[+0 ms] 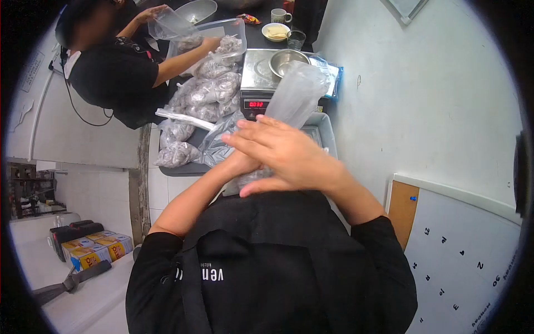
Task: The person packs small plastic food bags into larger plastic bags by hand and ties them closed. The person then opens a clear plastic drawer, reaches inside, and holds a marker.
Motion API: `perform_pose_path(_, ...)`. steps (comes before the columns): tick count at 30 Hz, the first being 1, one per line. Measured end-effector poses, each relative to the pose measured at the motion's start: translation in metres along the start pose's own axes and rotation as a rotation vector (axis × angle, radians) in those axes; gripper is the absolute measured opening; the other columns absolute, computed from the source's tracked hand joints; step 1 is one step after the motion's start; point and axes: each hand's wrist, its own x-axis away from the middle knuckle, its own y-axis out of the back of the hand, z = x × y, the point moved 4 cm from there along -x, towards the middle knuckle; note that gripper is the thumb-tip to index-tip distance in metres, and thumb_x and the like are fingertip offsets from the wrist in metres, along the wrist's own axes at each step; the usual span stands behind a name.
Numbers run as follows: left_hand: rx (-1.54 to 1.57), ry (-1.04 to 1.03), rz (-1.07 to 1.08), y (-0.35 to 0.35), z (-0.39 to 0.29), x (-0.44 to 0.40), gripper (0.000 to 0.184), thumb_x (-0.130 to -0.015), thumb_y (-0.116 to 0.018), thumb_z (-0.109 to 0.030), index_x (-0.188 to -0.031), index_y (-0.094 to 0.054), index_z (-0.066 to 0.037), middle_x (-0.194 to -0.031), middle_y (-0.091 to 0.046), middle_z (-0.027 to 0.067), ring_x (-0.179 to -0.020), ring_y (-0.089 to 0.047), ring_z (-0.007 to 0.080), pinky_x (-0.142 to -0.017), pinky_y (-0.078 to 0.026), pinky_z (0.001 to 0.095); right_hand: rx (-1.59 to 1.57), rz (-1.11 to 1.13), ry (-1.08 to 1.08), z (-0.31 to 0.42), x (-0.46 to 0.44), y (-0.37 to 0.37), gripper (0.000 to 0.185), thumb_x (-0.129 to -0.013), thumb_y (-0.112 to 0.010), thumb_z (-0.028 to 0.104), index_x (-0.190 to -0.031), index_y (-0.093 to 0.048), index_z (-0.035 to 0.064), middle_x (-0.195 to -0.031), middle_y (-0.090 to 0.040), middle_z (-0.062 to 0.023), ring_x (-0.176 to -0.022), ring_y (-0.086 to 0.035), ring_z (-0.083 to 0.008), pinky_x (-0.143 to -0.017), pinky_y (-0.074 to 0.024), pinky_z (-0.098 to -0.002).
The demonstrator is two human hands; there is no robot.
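My right hand (286, 156) crosses over my left hand (242, 163), its fingers stretched out flat and its thumb apart. Beneath it, my left hand appears closed around a clear plastic bag (300, 92), though most of its fingers are hidden. The bag's loose upper part sticks up past my hands toward the scale, and its filled bottom (253, 178) shows just below them. Close by on the left lie a crumpled clear bag (221, 139) and a white strip (186, 118). The digital scale (258, 69) stands ahead, with a steel bowl (286, 62) on it.
Several filled bags (208, 94) are piled left of the scale. A co-worker (114, 72) reaches into a clear plastic tub (245, 33) behind them. A plate (276, 32), mug (280, 15) and glass (296, 39) stand at the back. The wall (417, 94) borders my right.
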Motion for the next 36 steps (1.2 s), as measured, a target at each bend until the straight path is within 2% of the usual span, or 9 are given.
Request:
perform_pose_path(1,-0.073,-0.219,-0.231,0.005,-0.003,0.005,0.030,-0.094,-0.046,-0.026,-0.087,-0.060,0.000,-0.071,-0.060,0.0102,-0.057,-0.059,0.0203,-0.056,-0.046,0.0329,0.031,0.104,-0.071,-0.008,0.010,-0.025,0.066,-0.074,-0.066,0.049,-0.118,-0.053,0.0014,-0.085,-0.064,-0.0120,-0.080,-0.063,-0.0281,-0.068,-0.0486,-0.0393)
perform_pose_path(3,-0.164,0.754,0.603,0.023,-0.001,0.004,0.044,-0.094,-0.045,-0.035,-0.075,-0.062,0.000,-0.067,-0.061,0.0111,-0.067,-0.062,0.0204,-0.060,-0.047,0.0333,0.060,0.262,-0.227,-0.032,0.039,-0.051,0.057,-0.075,-0.065,0.048,-0.111,-0.059,0.0035,-0.081,-0.063,-0.0123,-0.081,-0.063,-0.0290,-0.071,-0.0473,-0.0420)
perform_pose_path(5,-0.107,0.882,0.601,0.033,-0.005,0.010,0.056,-0.094,-0.041,-0.044,-0.066,-0.062,-0.001,-0.059,-0.057,0.0096,-0.069,-0.061,0.0194,-0.067,-0.046,0.0333,-0.083,0.450,-0.420,-0.052,0.062,-0.068,0.037,-0.079,-0.063,0.042,-0.089,-0.062,0.0067,-0.069,-0.061,-0.0117,-0.068,-0.061,-0.0307,-0.066,-0.0459,-0.0450)
perform_pose_path(13,-0.593,-0.137,0.321,0.075,-0.016,0.013,0.021,-0.080,-0.068,-0.022,-0.077,-0.065,-0.002,-0.083,-0.056,0.0105,-0.076,-0.057,0.0247,-0.070,-0.046,0.0343,0.007,0.432,-0.332,-0.080,0.074,-0.079,0.033,-0.088,-0.055,0.036,-0.073,-0.058,0.0064,-0.066,-0.058,-0.0136,-0.062,-0.057,-0.0335,-0.056,-0.0441,-0.0406)
perform_pose_path(20,-0.097,0.555,-0.026,0.078,0.036,0.008,0.015,-0.087,-0.060,-0.007,-0.095,-0.066,0.003,-0.084,-0.066,0.0076,-0.066,-0.060,0.0107,-0.059,-0.050,0.0244,-0.897,0.412,-0.833,-0.072,0.090,-0.066,0.038,-0.094,-0.046,0.038,-0.075,-0.054,0.0068,-0.065,-0.056,-0.0037,-0.061,-0.057,-0.0180,-0.061,-0.0458,-0.0349)
perform_pose_path(25,0.280,0.465,-0.092,0.075,-0.048,-0.034,0.015,-0.087,-0.057,-0.004,-0.098,-0.067,0.001,-0.080,-0.066,0.0048,-0.071,-0.060,0.0112,-0.064,-0.049,0.0234,-1.792,0.236,-0.599,-0.042,0.105,-0.122,0.034,-0.095,-0.044,0.036,-0.075,-0.050,0.0096,-0.075,-0.055,-0.0052,-0.072,-0.057,-0.0177,-0.073,-0.0462,-0.0308)
perform_pose_path(27,0.064,-0.013,0.154,0.069,-0.092,-0.046,0.016,-0.086,-0.058,-0.004,-0.099,-0.068,-0.001,-0.079,-0.066,0.0061,-0.075,-0.057,0.0123,-0.067,-0.046,0.0252,-2.021,0.229,-0.376,-0.037,0.097,-0.144,0.037,-0.094,-0.047,0.037,-0.078,-0.052,0.0042,-0.076,-0.056,-0.0078,-0.073,-0.058,-0.0227,-0.074,-0.0477,-0.0378)
perform_pose_path(31,0.380,0.367,0.168,0.059,-0.080,-0.035,0.014,-0.085,-0.060,-0.007,-0.095,-0.068,-0.001,-0.077,-0.066,0.0060,-0.073,-0.053,0.0105,-0.068,-0.042,0.0235,-1.799,0.312,-0.756,-0.087,0.078,-0.102,0.032,-0.087,-0.058,0.033,-0.081,-0.057,0.0013,-0.076,-0.059,-0.0083,-0.069,-0.060,-0.0208,-0.068,-0.0490,-0.0320)
perform_pose_path(36,0.374,0.643,0.216,0.039,-0.031,-0.009,0.016,-0.087,-0.060,-0.012,-0.095,-0.068,0.000,-0.078,-0.065,0.0012,-0.077,-0.057,0.0078,-0.072,-0.044,0.0229,-0.955,0.391,-0.588,-0.141,0.088,-0.054,0.023,-0.088,-0.059,0.021,-0.078,-0.064,0.0010,-0.082,-0.059,-0.0022,-0.077,-0.055,-0.0090,-0.067,-0.0430,-0.0247)
